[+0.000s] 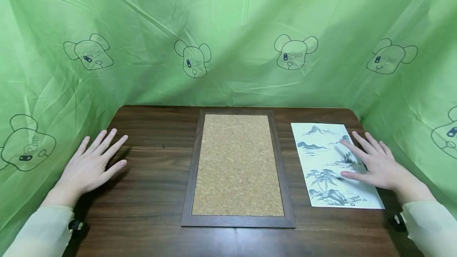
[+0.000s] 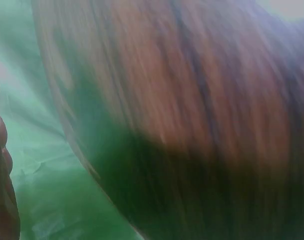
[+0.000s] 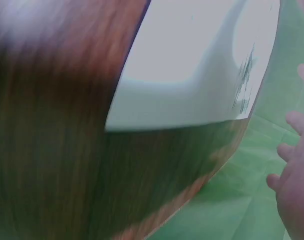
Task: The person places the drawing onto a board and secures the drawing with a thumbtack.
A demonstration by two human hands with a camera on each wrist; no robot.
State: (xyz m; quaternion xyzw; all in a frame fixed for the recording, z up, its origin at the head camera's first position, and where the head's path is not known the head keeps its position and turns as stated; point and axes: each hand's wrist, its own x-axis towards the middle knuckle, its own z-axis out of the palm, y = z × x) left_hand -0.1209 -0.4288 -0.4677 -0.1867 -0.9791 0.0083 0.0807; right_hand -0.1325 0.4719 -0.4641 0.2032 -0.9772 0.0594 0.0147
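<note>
In the head view, a cork board with a dark wood frame lies flat in the middle of the table. To its right is a white sheet printed with a blue-grey landscape of mountains and trees. Above the sheet's right part is my right hand, fingers spread, holding nothing; whether the fingertips touch the paper I cannot tell. Over the table's left side, my left hand has its fingers spread and grips nothing. Only edges of the left hand and right hand show in the wrist views.
The dark wood-grain table has rounded far corners. Green cloth with printed bear heads hangs behind and along both sides. Each wrist carries a small black device, the left one and the right one, below pale sleeves.
</note>
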